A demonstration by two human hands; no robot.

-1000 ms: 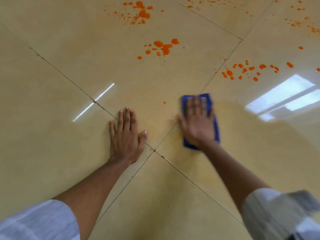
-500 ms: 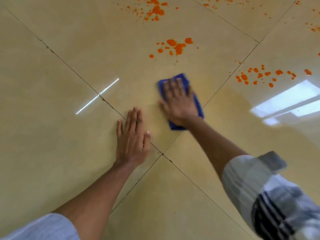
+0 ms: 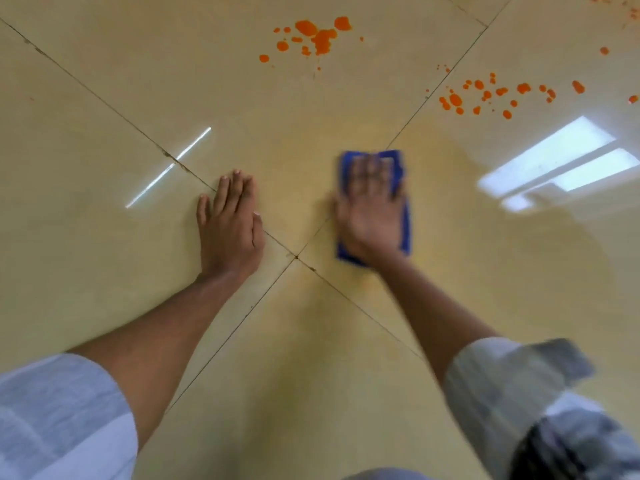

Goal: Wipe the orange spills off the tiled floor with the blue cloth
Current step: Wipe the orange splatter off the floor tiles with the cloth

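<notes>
A pale sleeve [image 3: 59,417] is seen at the lower left, and from it a bare forearm is stretched up to the left hand [image 3: 230,225], which is laid flat and open on the tiled floor [image 3: 86,237], fingers together, nothing held; it is set across a grout line just left of the point where four tiles meet. A thin streak of reflected light [image 3: 169,167] is seen on the floor to its left. Just right of that junction the blue cloth [image 3: 406,223] is spread on the floor and pressed under the right hand [image 3: 374,213], which is held open and flat on it, blurred. Orange spills [image 3: 313,38] are seen beyond the hands at the top centre, and more spots [image 3: 498,97] at the upper right, well apart from the cloth. A window reflection [image 3: 561,161] is shown at the right, and a striped sleeve [image 3: 540,410] at the lower right.
</notes>
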